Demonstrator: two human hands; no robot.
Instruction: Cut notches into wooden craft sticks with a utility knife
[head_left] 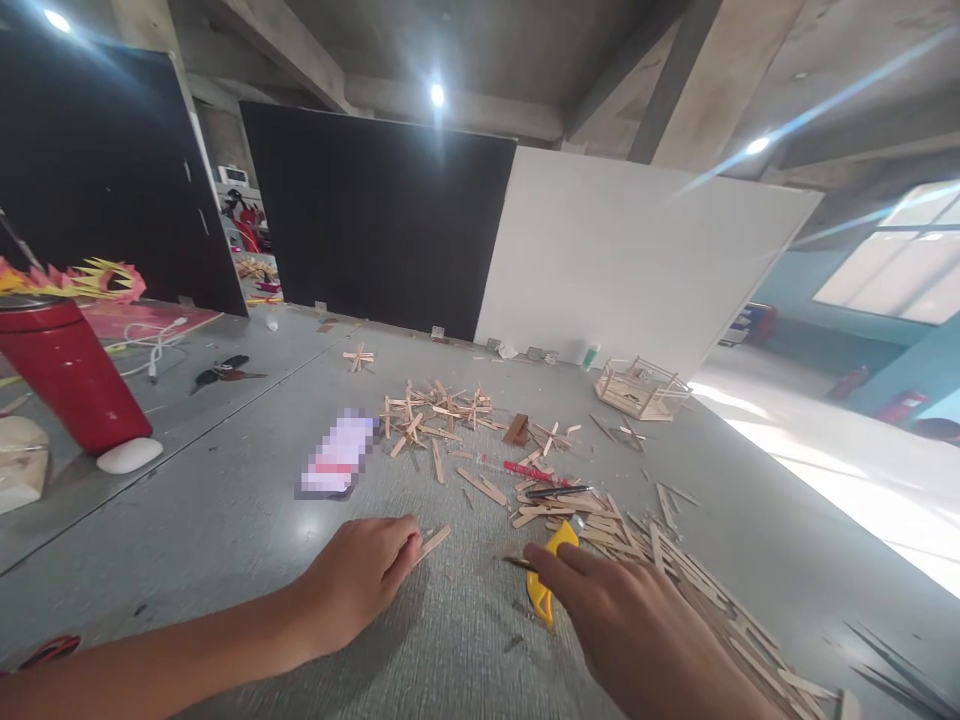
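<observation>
My left hand [367,570] is closed around a short wooden stick [434,542], whose far end sticks out past the fingertips. Low over the table, my right hand [607,600] reaches onto a yellow cutter [541,592]. A thin dark tool [517,562] shows at its fingertips, and the fingers hide part of it; whether they grip it or the cutter is not plain. Beside and beyond that hand lies a long pile of flat wooden sticks [697,580]. A black pen [559,491] and a red pen [534,472] rest at the pile's far end.
Farther back are crossed-stick pieces [435,405], a brown block [517,430] and a wooden stick frame [643,390]. A phone [339,455] lies left of centre. At far left stand a red cup [75,380] and a white oval object [130,456]. Tweezers [904,670] lie near right.
</observation>
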